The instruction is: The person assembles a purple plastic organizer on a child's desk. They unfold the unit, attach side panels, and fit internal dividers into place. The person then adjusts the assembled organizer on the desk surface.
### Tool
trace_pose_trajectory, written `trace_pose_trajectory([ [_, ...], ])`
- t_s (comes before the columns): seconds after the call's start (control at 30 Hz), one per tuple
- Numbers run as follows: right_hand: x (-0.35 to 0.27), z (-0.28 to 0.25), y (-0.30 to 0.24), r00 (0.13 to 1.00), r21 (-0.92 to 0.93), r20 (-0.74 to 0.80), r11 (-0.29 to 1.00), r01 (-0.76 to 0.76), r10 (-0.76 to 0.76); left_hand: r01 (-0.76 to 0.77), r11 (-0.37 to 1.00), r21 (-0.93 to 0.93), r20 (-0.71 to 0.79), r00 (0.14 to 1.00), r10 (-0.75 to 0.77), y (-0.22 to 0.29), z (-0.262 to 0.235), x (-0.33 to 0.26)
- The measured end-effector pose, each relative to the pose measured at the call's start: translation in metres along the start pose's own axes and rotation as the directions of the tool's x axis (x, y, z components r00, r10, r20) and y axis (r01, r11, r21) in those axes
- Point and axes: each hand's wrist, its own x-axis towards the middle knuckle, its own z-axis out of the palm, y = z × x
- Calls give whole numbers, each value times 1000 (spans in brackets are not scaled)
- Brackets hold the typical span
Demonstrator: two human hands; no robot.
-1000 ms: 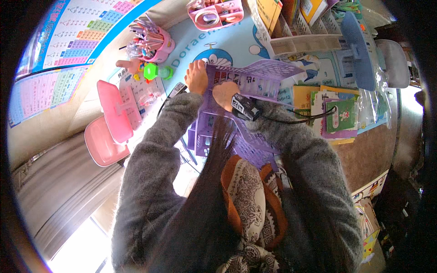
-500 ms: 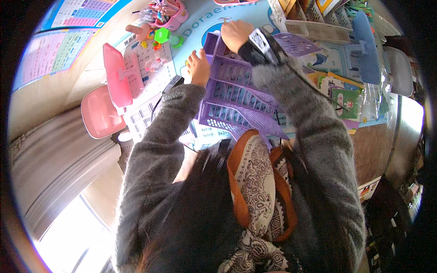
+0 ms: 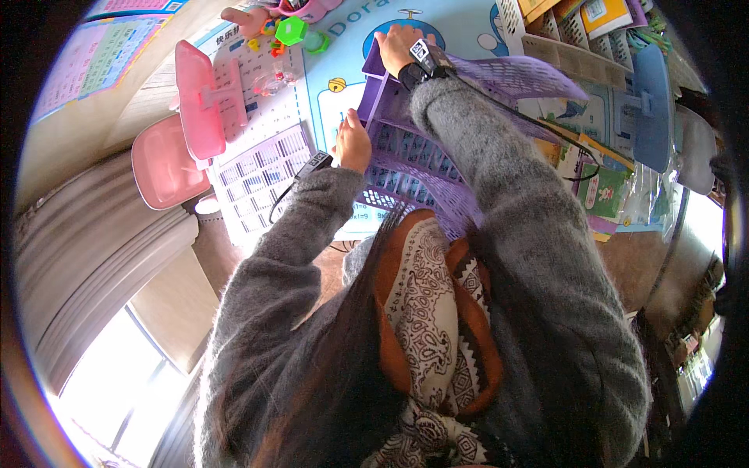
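Observation:
A purple plastic file rack (image 3: 392, 109) with perforated slanted dividers lies on the blue printed desk mat in front of me. My right hand (image 3: 396, 51) is closed over its far end, fingers bent around the rim. Against the rack's left side is my left hand (image 3: 354, 145), thumb pointing away from me and fingers curled at the edge; part of its grip is hidden. Printed figures on the mat show through the rack's openings. A purple perforated panel (image 3: 523, 74) sticks out to the right, partly behind my right forearm.
On the left stand a pink book stand (image 3: 199, 101) and a pink bin (image 3: 165, 164), with a green hexagonal toy (image 3: 292, 31) farther back. At right are a white basket of books (image 3: 546, 47), a blue book stand (image 3: 654, 109) and a green booklet (image 3: 601, 189).
My left hand has come down and in against the rack's left side, its spread fingers now drawn together. My right hand stays at the far end. The view has shifted slightly.

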Motion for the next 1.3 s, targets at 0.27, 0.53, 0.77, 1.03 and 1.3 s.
trace_pose_trajectory([
  [0.27, -4, -22, 1, 999, 73, 16, 996, 47, -48, 115, 992, 52, -3, 993, -115, 25, -5, -6],
  [0.53, 36, 59, 8, 981, 209, 185, 973, -99, 60, -34, 651, -758, 126, 972, 197, -30, -12, -8],
  [0.77, 12, 54, -2, 715, -306, 175, 653, 693, -677, -232, 938, -257, -182, 965, 189, -87, -8, -12],
  [1.03, -90, 13, -41, 969, -256, 4, 936, 241, -248, -126, 986, 108, -182, 973, 144, -75, 19, -36],
  [1.3, -84, 10, -43, 948, -158, 83, 936, 316, -306, -68, 994, -88, -199, 979, 50, -83, 33, -24],
])
